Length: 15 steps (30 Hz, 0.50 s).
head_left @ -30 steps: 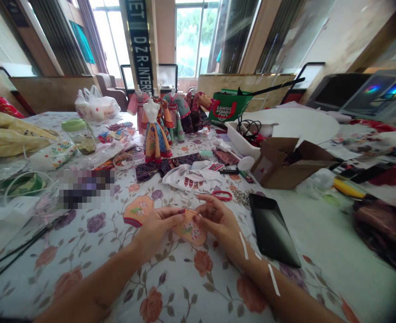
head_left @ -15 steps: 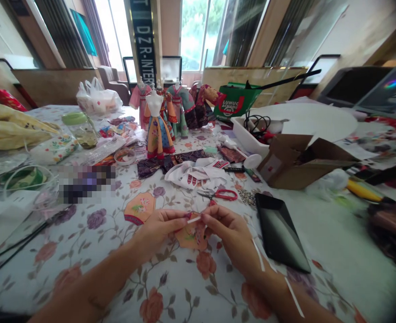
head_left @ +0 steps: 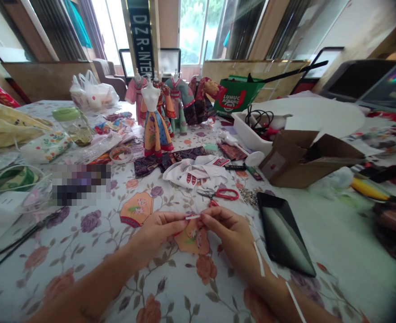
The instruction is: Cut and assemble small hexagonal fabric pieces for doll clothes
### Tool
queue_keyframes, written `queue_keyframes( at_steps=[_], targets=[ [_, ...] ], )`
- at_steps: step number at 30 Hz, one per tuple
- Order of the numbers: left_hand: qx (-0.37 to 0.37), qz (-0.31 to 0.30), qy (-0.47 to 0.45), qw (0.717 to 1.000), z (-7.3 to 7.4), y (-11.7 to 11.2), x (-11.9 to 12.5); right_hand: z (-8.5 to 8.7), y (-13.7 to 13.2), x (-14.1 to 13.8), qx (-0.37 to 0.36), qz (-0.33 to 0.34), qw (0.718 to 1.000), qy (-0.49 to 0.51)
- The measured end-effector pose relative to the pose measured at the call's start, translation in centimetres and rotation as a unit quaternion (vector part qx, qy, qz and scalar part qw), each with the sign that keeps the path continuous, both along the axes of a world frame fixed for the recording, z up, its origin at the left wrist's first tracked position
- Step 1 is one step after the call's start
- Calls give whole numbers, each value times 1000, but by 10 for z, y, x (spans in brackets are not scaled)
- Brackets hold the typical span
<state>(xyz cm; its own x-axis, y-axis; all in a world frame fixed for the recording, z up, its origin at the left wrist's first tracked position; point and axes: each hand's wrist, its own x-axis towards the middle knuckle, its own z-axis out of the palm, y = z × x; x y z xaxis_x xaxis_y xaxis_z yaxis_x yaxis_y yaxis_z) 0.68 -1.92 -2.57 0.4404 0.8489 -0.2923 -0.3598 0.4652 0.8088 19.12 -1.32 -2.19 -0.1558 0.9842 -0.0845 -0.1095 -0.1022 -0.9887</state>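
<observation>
your left hand (head_left: 157,231) and right hand (head_left: 226,231) each pinch an end of a thin white strip (head_left: 193,217), just above the orange fabric piece (head_left: 193,237) (a second, matching piece (head_left: 136,209) lies left of it). the strip isn't on the fabric yet.

A flowered cloth covers the tabletop (head_left: 171,287). In the middle of the frame lie red-handled scissors (head_left: 220,194) and an orange fabric piece (head_left: 136,208). A black tablet (head_left: 283,233) lies right of centre, with a cardboard box (head_left: 302,159) above it.

scissors (head_left: 218,194) behind hands, tablet (head_left: 284,233) right — box (head_left: 305,157) beyond
</observation>
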Motion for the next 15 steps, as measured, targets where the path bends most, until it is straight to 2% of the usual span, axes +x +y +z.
queue_keyframes(
  at_steps=[15],
  targets=[
    [4,0,-2,1000,1,1,1,4,0,-2,7,-16,1000,-17]
  ],
)
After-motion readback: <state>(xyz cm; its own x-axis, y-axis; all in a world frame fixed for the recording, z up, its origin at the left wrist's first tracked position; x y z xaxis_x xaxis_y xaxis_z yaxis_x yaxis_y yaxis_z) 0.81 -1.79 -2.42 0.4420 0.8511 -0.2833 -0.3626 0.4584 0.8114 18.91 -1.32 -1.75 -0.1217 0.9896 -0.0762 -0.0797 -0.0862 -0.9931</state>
